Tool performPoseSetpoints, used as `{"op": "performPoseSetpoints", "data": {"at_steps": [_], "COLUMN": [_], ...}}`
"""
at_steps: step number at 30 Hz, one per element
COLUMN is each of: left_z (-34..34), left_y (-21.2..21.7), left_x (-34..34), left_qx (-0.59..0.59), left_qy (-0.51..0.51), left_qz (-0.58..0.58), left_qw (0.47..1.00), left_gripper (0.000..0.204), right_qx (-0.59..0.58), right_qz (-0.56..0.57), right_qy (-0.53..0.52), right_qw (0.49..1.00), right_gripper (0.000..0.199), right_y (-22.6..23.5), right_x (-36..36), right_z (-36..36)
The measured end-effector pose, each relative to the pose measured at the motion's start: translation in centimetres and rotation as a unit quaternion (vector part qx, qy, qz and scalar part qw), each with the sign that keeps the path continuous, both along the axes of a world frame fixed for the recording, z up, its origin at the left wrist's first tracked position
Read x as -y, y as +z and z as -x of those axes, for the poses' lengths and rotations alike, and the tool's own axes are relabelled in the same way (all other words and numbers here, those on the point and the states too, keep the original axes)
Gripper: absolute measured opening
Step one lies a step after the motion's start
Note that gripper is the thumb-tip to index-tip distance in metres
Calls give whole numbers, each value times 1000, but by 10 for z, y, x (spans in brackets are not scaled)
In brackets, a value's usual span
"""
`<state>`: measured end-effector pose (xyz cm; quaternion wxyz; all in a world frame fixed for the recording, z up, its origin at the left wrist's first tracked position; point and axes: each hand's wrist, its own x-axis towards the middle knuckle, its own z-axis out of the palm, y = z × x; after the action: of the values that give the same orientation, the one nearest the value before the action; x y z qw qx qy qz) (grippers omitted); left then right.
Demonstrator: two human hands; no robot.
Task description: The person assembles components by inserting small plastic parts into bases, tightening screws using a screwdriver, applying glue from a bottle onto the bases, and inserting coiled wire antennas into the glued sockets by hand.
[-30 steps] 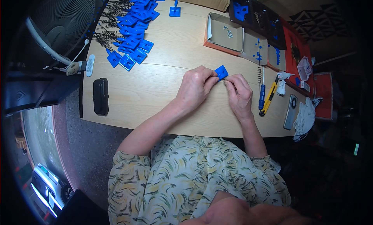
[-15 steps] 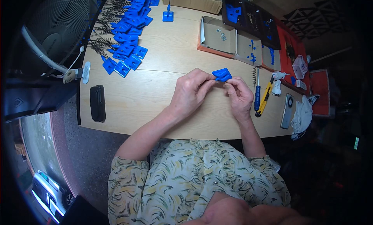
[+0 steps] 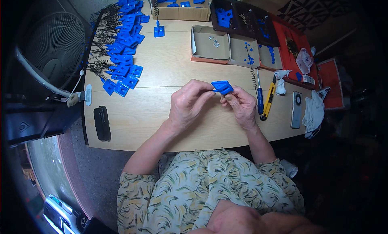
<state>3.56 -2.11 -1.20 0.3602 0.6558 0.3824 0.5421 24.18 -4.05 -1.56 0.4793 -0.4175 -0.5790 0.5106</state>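
A small blue plastic piece with a square base point(image 3: 223, 87) is held up over the front middle of the table. My left hand point(image 3: 189, 102) pinches its left end between thumb and fingertips. From the other side, my right hand point(image 3: 241, 106) grips its lower right edge, the thumb toward me. Just right of my right hand lie a screwdriver with a blue handle point(image 3: 260, 101), a dark coil spring point(image 3: 254, 78) and a yellow and black utility knife point(image 3: 268, 100). The fingertips partly cover the blue piece's ends.
Many blue square-based pieces with springs point(image 3: 124, 58) are heaped at the left edge, beside a fan point(image 3: 52, 60). One stands apart point(image 3: 159, 31). Cardboard boxes point(image 3: 210, 57) with small parts and a dark tray point(image 3: 246, 22) fill the far right. A black case point(image 3: 102, 123), phone point(image 3: 296, 109) and white glove point(image 3: 314, 112) lie nearer.
The view has shifted, so the table's things sit a little differently. Both hands still hold the blue piece, which is turned to show more of its slotted side.
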Motion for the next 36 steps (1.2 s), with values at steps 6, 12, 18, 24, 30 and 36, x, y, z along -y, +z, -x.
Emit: {"op": "performPoseSetpoints", "data": {"at_steps": [6, 12, 18, 24, 30, 36], "left_z": [4, 7, 3, 9, 6, -2], "left_y": [2, 6, 22, 12, 7, 2], "left_x": [-4, -1, 2, 0, 2, 6], "left_qx": [-22, -11, 57, 45, 42, 102], "left_qy": [-10, -38, -40, -119, -94, -80], "left_qz": [-51, -27, 44, 52, 25, 111], "left_qw": [998, 999, 997, 991, 994, 985], "left_gripper": [15, 17, 24, 31, 27, 25], "right_qx": [14, 19, -13, -13, -82, -101], "right_qz": [-23, -13, -3, -3, 52, 80], "right_qy": [6, 1, 42, 56, 23, 19], "right_qw": [1000, 1000, 999, 998, 995, 992], "right_gripper": [17, 16, 16, 17, 20, 22], "right_y": [-3, -3, 9, -4, -13, -17], "right_x": [-1, 1, 2, 1, -2, -4], "right_z": [-2, -4, 1, -8, -6, -3]}}
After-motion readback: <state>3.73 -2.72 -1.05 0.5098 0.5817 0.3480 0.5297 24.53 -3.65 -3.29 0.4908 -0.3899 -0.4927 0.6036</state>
